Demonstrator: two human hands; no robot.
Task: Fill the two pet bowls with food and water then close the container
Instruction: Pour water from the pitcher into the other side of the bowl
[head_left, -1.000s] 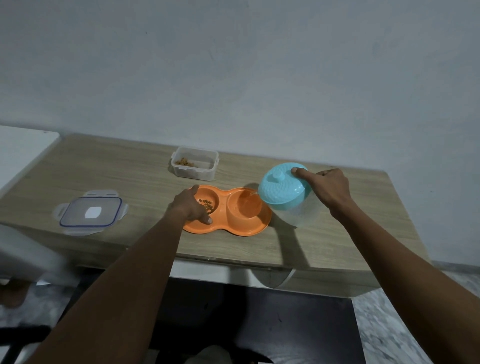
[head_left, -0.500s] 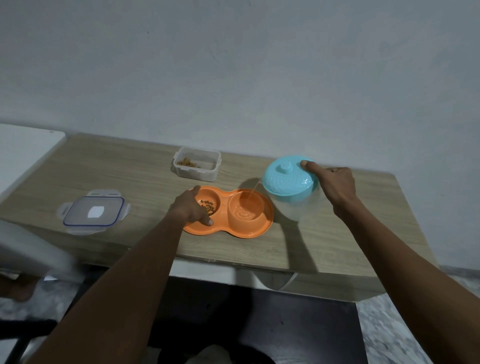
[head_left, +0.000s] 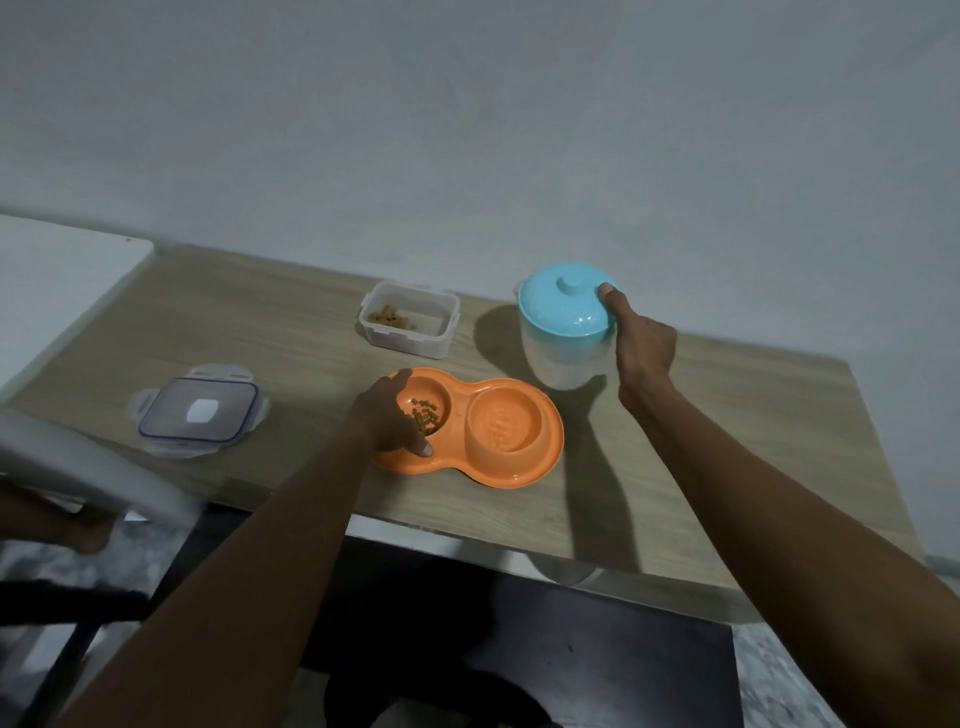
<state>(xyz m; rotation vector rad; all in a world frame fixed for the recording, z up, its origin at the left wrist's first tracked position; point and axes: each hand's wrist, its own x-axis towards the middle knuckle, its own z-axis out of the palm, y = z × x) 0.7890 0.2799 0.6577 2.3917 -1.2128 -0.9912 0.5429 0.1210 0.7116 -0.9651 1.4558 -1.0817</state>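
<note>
Sitting mid-frame on the wooden worktop (head_left: 727, 441), the orange double pet bowl (head_left: 511, 457) holds kibble (head_left: 426, 418) in its left cup, where the left hand (head_left: 384, 421) closes its grip on the rim. Upper right of it, the right hand (head_left: 644, 348) has its grip around the upright blue-lidded jug (head_left: 561, 322). Behind the bowl, the food container (head_left: 409, 319) stands open, its lid (head_left: 200, 410) lying well to the left.

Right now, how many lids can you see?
2. The blue lid sits on the jug held by the right hand; the clear lid lies flat on the table, left of the orange bowls. None seem hidden.
</note>
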